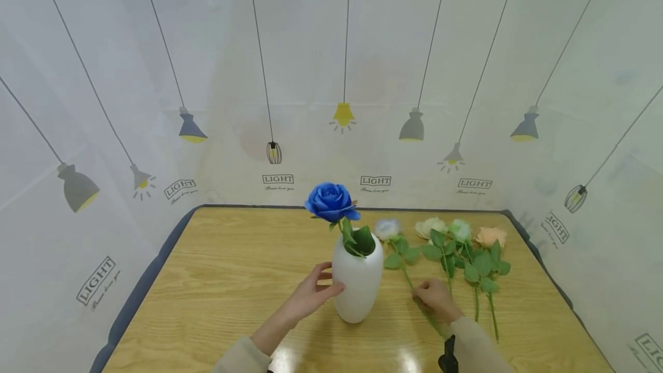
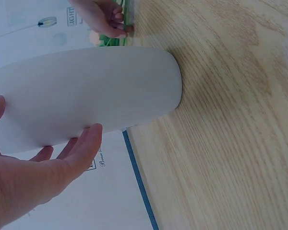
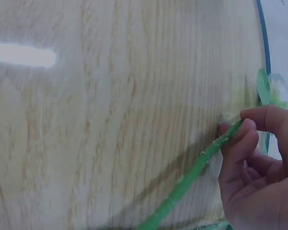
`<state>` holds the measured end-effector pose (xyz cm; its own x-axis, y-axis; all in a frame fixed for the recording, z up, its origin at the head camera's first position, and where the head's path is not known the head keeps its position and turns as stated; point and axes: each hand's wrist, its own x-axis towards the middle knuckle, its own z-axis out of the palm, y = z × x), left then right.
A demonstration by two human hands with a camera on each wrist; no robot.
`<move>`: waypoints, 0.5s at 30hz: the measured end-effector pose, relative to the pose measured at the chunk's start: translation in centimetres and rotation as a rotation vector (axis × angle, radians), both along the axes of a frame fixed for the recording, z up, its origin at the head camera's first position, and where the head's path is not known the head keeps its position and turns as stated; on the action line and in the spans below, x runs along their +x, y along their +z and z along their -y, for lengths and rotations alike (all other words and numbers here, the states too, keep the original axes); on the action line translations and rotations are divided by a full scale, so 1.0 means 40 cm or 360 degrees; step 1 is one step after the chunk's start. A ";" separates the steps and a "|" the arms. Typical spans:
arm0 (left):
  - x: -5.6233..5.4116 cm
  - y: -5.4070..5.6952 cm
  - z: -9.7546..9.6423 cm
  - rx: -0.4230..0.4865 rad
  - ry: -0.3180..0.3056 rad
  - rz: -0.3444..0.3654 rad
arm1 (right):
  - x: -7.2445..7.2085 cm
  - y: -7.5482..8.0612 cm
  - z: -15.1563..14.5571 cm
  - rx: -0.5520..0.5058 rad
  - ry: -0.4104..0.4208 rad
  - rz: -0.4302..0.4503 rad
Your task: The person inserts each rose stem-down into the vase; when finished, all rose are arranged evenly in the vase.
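A white vase (image 1: 358,284) stands upright on the table, with a blue rose (image 1: 330,201) leaning left out of its mouth. Against the vase's left side, my left hand (image 1: 307,298) holds it with thumb and fingers curved along the wall, seen closer in the left wrist view. To the right of the vase, my right hand (image 1: 437,298) pinches the green stem (image 3: 192,175) of a pale blue-white flower (image 1: 387,228). In the right wrist view, thumb and fingertips meet on that stem, whose near end is raised off the wood above its shadow.
Right of the pinched stem lie a cream flower (image 1: 431,227), a pale green flower (image 1: 460,230) and a peach flower (image 1: 491,237), with leafy stems pointing toward me. The wooden table (image 1: 233,263) has a dark blue edge (image 1: 155,272), and a lamp-printed sheet (image 1: 311,45) surrounds it.
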<state>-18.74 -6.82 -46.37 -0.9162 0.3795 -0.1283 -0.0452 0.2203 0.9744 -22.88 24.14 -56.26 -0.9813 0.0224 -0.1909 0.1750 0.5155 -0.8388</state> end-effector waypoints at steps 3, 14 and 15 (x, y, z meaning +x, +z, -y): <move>-0.006 -0.014 0.001 -0.0013 0.0007 -0.0010 | 0.000 0.011 -0.005 -0.0100 0.0012 0.0046; -0.004 -0.016 0.002 -0.0022 0.0002 -0.0041 | -0.012 0.058 -0.021 -0.0463 0.0289 0.0053; -0.005 -0.017 0.001 -0.0022 0.0003 -0.0041 | -0.013 0.064 -0.021 -0.0488 0.0299 0.0031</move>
